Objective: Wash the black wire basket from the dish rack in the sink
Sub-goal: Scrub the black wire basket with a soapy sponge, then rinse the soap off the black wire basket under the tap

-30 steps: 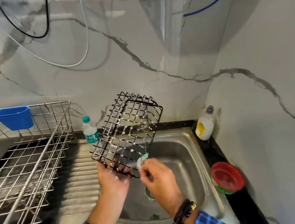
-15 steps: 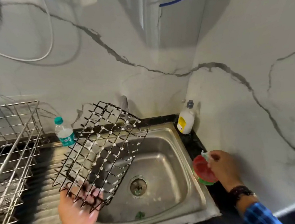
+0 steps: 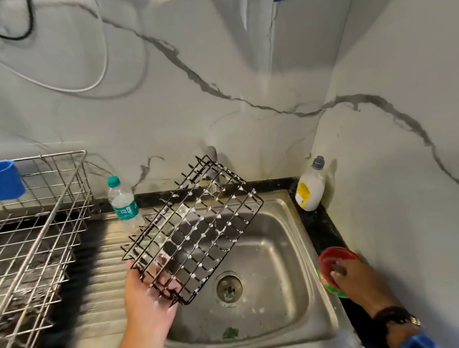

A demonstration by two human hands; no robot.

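clerk: location of the item under wash?

inspector: taking 12 o'clock as the back wall, the black wire basket (image 3: 197, 231) is held in the air over the sink (image 3: 278, 255), above the basin's 10 o'clock quarter. it is tilted, with the far end raised toward the tap (image 3: 213, 158) at 12 and the near corner lowest. white suds (image 3: 218, 216) sit on the wire crossings.

clerk: reason for that attitude?

inspector: in my judgement, so that drips fall mostly into the basin and not on the drainboard (image 3: 98, 266), and so the mesh is close to the tap for rinsing.

clerk: left hand?

inspector: the left hand (image 3: 147, 298) grips the basket's near corner at 7 o'clock, fingers curled into the mesh. it is a one-handed hold, so the frame hangs from that corner.

clerk: right hand?

inspector: the right hand (image 3: 354, 276) is at 4 o'clock, off the basin, fingers dipped into the red tub (image 3: 331, 259) on the black counter (image 3: 320, 221). whether it pinches anything there i cannot tell, as the fingertips are hidden.

clerk: stage?

inspector: soaped and not yet rinsed, by appearance. the dish rack (image 3: 35, 230) stands at 9 o'clock, apart from the basket.
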